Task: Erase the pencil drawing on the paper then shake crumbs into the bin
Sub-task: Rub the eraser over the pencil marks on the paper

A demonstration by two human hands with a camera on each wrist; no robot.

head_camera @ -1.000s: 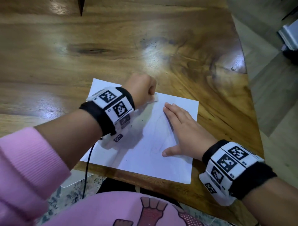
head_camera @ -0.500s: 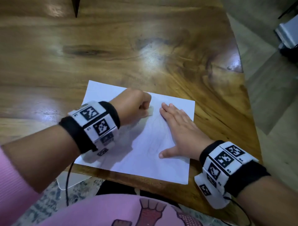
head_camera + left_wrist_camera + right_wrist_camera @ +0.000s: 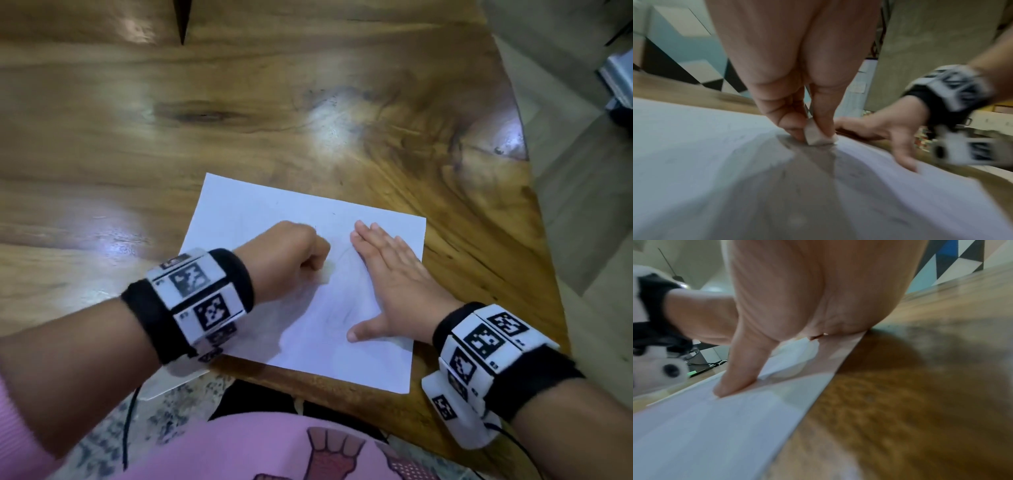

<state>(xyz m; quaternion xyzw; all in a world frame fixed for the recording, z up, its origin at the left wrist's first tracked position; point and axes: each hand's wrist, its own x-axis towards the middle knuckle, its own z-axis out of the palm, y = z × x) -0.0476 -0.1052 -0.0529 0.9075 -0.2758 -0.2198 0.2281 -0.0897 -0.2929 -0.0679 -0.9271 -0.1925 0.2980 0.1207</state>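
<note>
Erasing step under way, crumbs not yet dealt with. Paper [image 3: 308,291] lying flat on wooden table [image 3: 239,102], near the front edge, slightly skewed. Left hand [image 3: 287,253] curling into a fist, pinching eraser [image 3: 817,135] between thumb and fingertips, eraser's lower face pressing on the sheet about mid-page. Right hand [image 3: 394,281] spreading flat, fingers straight and together, thumb out, pinning the sheet's right half; holding nothing, only pressing. Faint pencil drawing [image 3: 339,308] showing between the two hands, partly under the left hand's shadow; hard to tell how much is remaining. A few dark specks visible on the sheet in the left wrist view, too blurred to call crumbs for sure. Bin not in any view.

Handling, judging only: sheet looking thin, light, floppy, likely creasing or tearing if rubbed hard without the flat hand anchoring it; sliding easily on the glossy wood. Eraser looking small and softish, gripping fine at its sides, low near the rubbing face for control. For the shake, best taking the paper by two opposite edges, bowing it slightly into a trough so crumbs are not spilling off the sides. Risk: crumbs scattering on lift, paper buckling near the right hand.
</note>
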